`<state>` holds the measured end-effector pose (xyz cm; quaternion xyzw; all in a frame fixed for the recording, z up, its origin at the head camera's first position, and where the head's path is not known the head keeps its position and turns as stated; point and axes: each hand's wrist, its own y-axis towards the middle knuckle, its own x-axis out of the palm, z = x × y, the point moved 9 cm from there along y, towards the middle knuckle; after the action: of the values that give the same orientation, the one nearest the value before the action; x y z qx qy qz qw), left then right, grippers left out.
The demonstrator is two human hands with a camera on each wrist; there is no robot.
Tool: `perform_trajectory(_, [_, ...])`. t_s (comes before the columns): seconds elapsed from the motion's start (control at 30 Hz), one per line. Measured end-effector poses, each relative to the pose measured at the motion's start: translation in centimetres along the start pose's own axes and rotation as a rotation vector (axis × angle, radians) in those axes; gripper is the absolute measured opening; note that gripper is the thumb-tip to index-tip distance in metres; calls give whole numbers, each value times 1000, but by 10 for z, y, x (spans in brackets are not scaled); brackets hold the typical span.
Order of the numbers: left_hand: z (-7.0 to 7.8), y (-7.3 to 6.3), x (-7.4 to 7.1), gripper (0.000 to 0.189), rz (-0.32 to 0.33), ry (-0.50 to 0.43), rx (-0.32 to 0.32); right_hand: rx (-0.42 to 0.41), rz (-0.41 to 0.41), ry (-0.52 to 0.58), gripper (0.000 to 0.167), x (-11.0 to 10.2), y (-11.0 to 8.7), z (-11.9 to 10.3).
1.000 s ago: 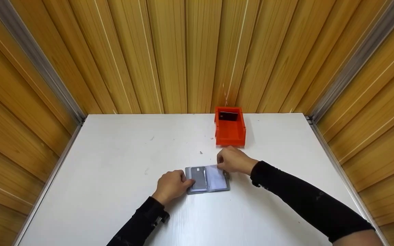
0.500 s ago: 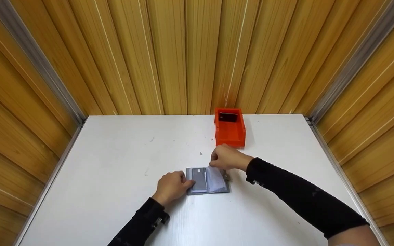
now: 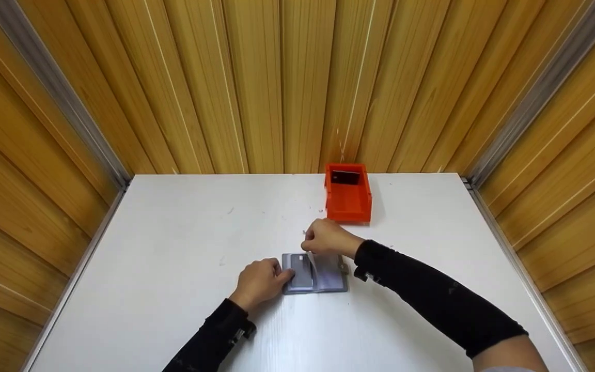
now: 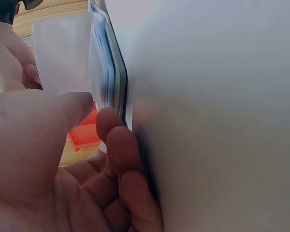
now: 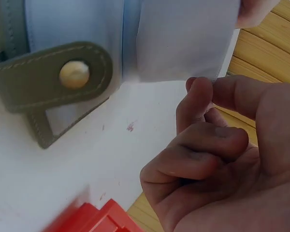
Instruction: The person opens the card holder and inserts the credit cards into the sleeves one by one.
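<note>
A grey card holder (image 3: 334,279) lies spread on the white table, with a grey card (image 3: 301,274) showing in its left-hand clear sleeve. My left hand (image 3: 260,279) holds the holder's left edge, thumb over the pages and fingertips at the edge against the table. Between thumb and forefinger, my right hand (image 3: 331,237) pinches the top corner of one clear plastic sleeve (image 5: 183,43), which stands raised near the fold. In the right wrist view, a strap with a brass snap button (image 5: 75,75) sticks out from the holder's side.
Behind the right hand, an orange-red bin (image 3: 348,201) stands at the table's back edge, with a dark flat piece (image 3: 345,177) at its rear wall. The white table (image 3: 184,227) is bounded by wood-patterned walls (image 3: 256,88) at the back and both sides.
My right hand has moved leftward, lifting the clear sleeve from the right side of the holder toward the fold. The left hand has stayed in place.
</note>
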<state>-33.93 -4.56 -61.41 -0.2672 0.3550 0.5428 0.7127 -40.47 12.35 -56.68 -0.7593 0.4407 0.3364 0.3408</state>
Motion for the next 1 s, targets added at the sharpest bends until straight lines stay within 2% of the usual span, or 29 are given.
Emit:
perform_trajectory(0.17, [0, 1, 0, 39, -2, 5, -5, 15, 29, 14, 30, 7, 8, -1])
perform_trajectory(0.4, [0, 2, -2, 36, 12, 36, 1, 14, 43, -2, 23, 21, 18, -3])
perform_trajectory(0.53, [0, 3, -3, 37, 11, 27, 7, 13, 43, -24, 22, 29, 20, -4])
perform_trajectory(0.7, [-1, 2, -1, 39, 3, 15, 2, 5, 44, 2, 26, 31, 20, -6])
perform_trajectory(0.9, [0, 0, -1, 42, -8, 10, 7, -30, 22, 15, 25, 32, 18, -6])
perform_trajectory(1.0, [0, 0, -1, 44, -17, 16, 8, -81, 11, 26, 23, 33, 16, -6])
